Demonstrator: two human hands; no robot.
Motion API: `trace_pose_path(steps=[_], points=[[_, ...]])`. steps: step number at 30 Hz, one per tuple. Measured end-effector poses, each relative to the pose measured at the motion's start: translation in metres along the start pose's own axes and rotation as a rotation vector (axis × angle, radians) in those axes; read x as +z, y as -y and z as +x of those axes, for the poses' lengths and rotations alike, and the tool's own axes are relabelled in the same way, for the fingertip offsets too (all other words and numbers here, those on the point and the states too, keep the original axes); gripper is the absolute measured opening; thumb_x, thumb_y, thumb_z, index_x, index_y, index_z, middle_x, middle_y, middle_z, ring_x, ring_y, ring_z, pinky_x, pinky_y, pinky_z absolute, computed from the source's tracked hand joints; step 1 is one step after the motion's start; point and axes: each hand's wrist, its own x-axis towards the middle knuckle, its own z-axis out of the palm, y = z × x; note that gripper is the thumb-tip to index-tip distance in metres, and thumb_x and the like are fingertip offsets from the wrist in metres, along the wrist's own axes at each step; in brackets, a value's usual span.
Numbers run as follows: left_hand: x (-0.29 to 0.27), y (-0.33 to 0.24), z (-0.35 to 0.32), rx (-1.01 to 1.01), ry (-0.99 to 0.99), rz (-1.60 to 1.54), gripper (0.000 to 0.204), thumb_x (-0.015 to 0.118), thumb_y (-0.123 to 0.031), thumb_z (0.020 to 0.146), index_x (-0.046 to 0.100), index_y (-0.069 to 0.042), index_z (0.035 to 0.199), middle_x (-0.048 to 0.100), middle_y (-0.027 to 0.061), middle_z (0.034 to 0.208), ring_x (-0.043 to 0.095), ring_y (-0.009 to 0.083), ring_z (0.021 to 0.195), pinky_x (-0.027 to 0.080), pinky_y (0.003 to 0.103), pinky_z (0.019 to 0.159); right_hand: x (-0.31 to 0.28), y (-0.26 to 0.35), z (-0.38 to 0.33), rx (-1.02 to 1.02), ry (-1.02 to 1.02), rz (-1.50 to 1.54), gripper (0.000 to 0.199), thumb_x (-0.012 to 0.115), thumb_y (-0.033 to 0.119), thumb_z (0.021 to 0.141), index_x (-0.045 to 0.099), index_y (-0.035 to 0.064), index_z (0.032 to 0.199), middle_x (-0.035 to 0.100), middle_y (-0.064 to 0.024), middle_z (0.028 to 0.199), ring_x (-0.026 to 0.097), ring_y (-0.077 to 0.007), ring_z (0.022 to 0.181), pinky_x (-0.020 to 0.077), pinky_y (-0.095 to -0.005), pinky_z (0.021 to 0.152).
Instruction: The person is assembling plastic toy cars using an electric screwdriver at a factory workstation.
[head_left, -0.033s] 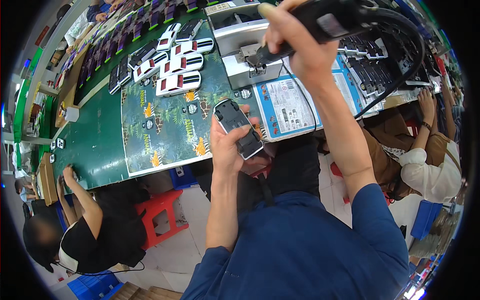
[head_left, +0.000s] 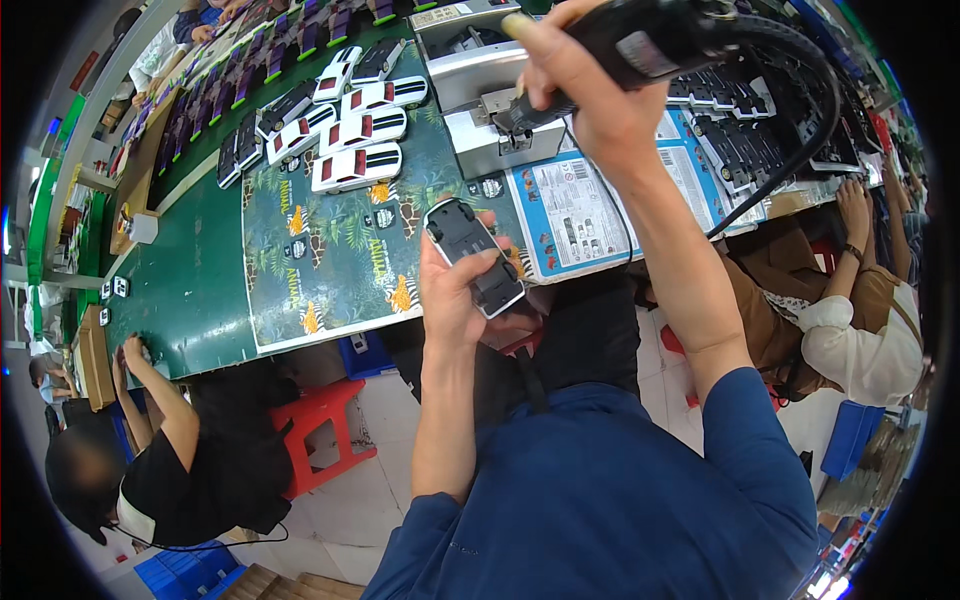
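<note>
In my left hand [head_left: 452,290] is a white toy car [head_left: 466,238], turned over so its black underside and wheels face up. The thumb presses on the underside and the fingers wrap behind it, above the table's front edge. My right hand [head_left: 612,112] grips a black electric screwdriver [head_left: 655,45] with a thick cable. Its tip end points down to the left, at the small block on the front of a metal screw feeder [head_left: 505,150]. Whether the tip touches the block I cannot tell.
Several white toy cars with black stripes [head_left: 358,168] stand left of the feeder on a patterned sheet [head_left: 340,260]. Black car undersides [head_left: 725,150] lie in rows at the right. A printed card [head_left: 585,215] lies under my right forearm. Co-workers sit on both sides.
My right hand and the screwdriver have shifted slightly to the left. The toy car in my left hand has barely moved.
</note>
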Motion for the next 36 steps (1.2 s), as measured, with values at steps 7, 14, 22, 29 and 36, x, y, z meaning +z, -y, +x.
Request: trace_pose_path(steps=[7,14,22,29,36], points=[[-0.003,-0.002,0.003,-0.036,-0.037,-0.211,0.084,0.054,0.016,0.073,0.036,-0.017,0.148,0.056,0.0146,0.116,0.063,0.0267,0.093,0.059,0.048,0.076,0.013,-0.026,0.015,-0.415,0.169,-0.037,0.02,0.077,0.006,0.082,0.062,0.0046,0.069,0.059,0.0017,0.059,0.053,-0.0042,0.051,0.0415,-0.022,0.048],[-0.011,0.0,0.007,-0.01,-0.009,-0.196,0.08,0.057,0.016,0.077,0.037,-0.017,0.147,0.057,0.0135,0.115,0.064,0.0264,0.093,0.06,0.047,0.076,0.009,0.001,0.002,0.12,0.128,0.015,0.025,0.075,0.011,0.086,0.062,0.0036,0.066,0.056,0.0002,0.052,0.051,-0.0069,0.04,0.0377,-0.0223,0.039],[-0.005,-0.003,0.007,-0.033,-0.049,-0.222,0.076,0.061,0.013,0.081,0.034,-0.015,0.146,0.056,0.0131,0.116,0.065,0.0251,0.094,0.061,0.044,0.075,-0.021,0.026,-0.066,0.178,0.311,0.323,0.013,0.051,0.017,0.093,0.047,0.004,0.093,0.045,-0.004,0.061,0.044,-0.0128,0.046,0.0454,-0.0307,0.05],[-0.006,0.001,0.008,-0.015,-0.017,-0.222,0.076,0.06,0.013,0.082,0.034,-0.015,0.147,0.056,0.0125,0.115,0.065,0.0246,0.093,0.061,0.043,0.074,-0.009,0.032,-0.087,0.35,0.155,0.346,0.02,0.073,0.013,0.083,0.056,0.0015,0.082,0.055,-0.0032,0.056,0.053,-0.0089,0.048,0.0439,-0.0233,0.048],[-0.005,0.001,0.007,-0.018,-0.095,-0.249,0.066,0.058,0.008,0.088,0.035,-0.015,0.145,0.057,0.0125,0.114,0.065,0.0245,0.093,0.06,0.043,0.072,-0.006,0.018,-0.094,0.261,0.318,0.166,0.017,0.064,0.007,0.087,0.047,0.0025,0.09,0.049,-0.0068,0.063,0.047,-0.013,0.049,0.0476,-0.0304,0.052]])
